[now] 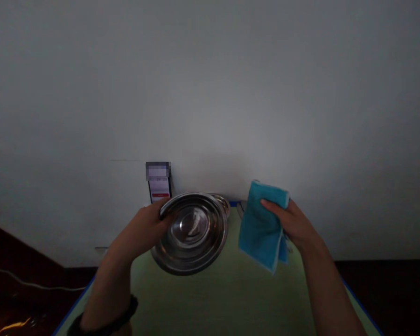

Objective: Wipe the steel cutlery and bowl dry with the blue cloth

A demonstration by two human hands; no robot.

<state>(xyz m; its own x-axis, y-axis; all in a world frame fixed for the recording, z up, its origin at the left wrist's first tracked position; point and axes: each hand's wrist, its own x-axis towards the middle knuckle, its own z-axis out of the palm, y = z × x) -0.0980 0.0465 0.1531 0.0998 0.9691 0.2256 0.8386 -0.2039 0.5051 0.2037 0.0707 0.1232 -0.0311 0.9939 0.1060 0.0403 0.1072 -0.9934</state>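
My left hand grips the rim of a shiny round metal bowl, holding it tilted so that its inside faces me. To the right, my right hand is closed on a folded blue cloth, thumb on the near face and the other fingers hidden behind. The cloth hangs down with pale edging along its sides. Bowl and cloth are apart, both in front of the table's far part. Behind the bowl's upper right edge, part of another metal dish shows.
A phone with a lit screen leans against the pale wall at the back left. Below lies a light green table with blue edges. A white cable runs over the dark floor at left.
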